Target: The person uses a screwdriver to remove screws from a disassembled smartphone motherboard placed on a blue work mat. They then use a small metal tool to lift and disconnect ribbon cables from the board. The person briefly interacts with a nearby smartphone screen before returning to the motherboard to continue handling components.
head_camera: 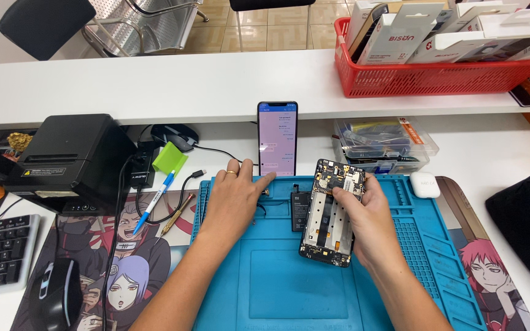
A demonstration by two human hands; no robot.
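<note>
1. Two bare hands work over a blue mat [277, 282] on the white surface [492, 153].
2. The right hand [366, 214] has its fingers [345, 195] wrapped around an opened phone [329, 214], holding it tilted just above the mat, thumb pressed on its upper part.
3. The opened phone has no back cover: a black frame, a dark circuit board with metal shields across the top, and a pale, bare bay crossed by a black ribbon down the middle.
4. The left hand [235, 199] lies flat on the mat with its fingers spread and loose, grasping nothing; the index fingertip points at a small brass part [265, 192].
5. Between the two hands lies a black battery [299, 210], just beside the opened phone.
6. Beyond the fingers, a lit phone [277, 138] stands upright.
</note>
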